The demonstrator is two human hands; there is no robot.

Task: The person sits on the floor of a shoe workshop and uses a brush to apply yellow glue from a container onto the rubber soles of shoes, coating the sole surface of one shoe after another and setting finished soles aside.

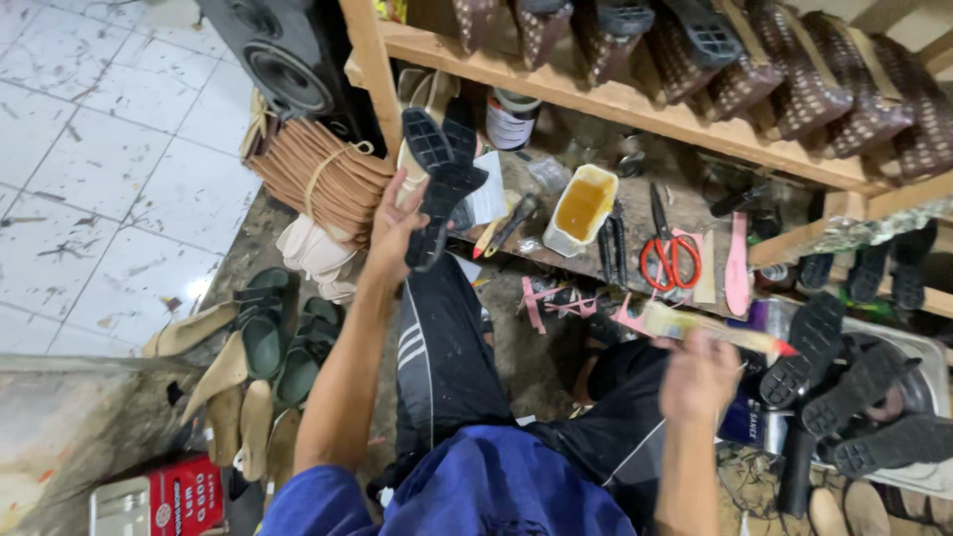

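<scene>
Head view shows the left hand (392, 226) gripping a black shoe sole (440, 179) just left of the glue tub (581, 208), the right hand (698, 377) closed around a brush (715, 333) below-right, finished-looking soles (859, 392) trayed further right, suggesting work midway.

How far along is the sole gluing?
Done: finished shoes line the shelf. In hand: the left hand has a grip on black soles; the right hand holds a brush near the glue tub. Left: more soles sit in the metal tray.
</scene>
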